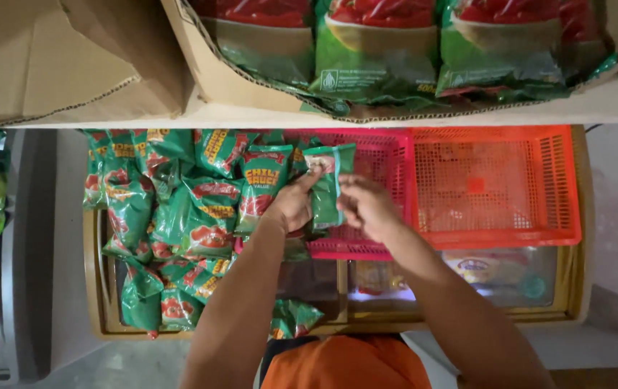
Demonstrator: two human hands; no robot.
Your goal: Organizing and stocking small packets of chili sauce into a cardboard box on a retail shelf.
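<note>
Right, both hands are up at the front of the shelf unit, sharing one green sauce pouch [327, 184]. My left hand [291, 205] pinches the pouch along its left edge, thumb and fingers closed on it, while my right hand [366, 209] grips the right edge with curled fingers. The pouch stands upright between them, over the left end of the pink basket [377, 155], just right of the heap of matching green pouches [179, 216] piled in the yellow-framed bin [96, 274].

To handle this well, I judge the grip should stay on the sealed edges, not the soft belly, so the sauce inside is not squeezed. Keeping the pouch upright and square to the basket wall looks like the neat way to seat it. The heap on the left leans towards the basket, so I would watch my left forearm and not brush pouches off the pile.

Beside the pink basket sits an orange basket [496, 187], touching it side by side. Above, an open cardboard box [212, 72] on the upper shelf [611, 104] holds larger green and red packs [377, 43]. Below the baskets, more packets show dimly behind clear panels; I cannot tell what they are.
</note>
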